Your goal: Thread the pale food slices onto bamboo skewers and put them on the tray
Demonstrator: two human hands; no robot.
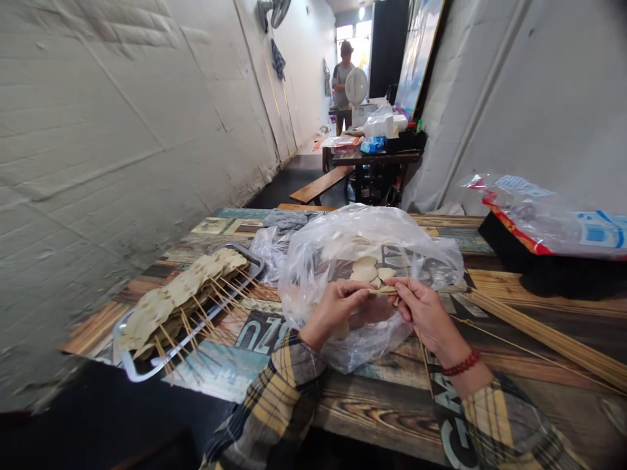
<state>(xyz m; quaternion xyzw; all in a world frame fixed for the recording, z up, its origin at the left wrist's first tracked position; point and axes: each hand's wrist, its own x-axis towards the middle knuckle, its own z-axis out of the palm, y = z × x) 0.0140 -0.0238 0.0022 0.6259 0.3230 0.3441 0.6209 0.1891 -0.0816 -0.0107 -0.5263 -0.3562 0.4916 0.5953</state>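
My left hand [337, 305] pinches a pale round slice [383, 288] at the mouth of a clear plastic bag [362, 261] holding more pale round slices [365, 269]. My right hand [422, 307], with a red bead bracelet at the wrist, grips a thin bamboo skewer [421, 343] whose tip meets that slice. Both hands hover just above the printed wooden table [386, 398].
A metal tray [147, 365] of finished skewers lies at the left. Loose bamboo skewers [543, 336] lie at the right, beyond them a black box under a printed plastic bag [548, 222]. A second cluttered table [377, 156], a bench and a standing person [341, 81] are farther back.
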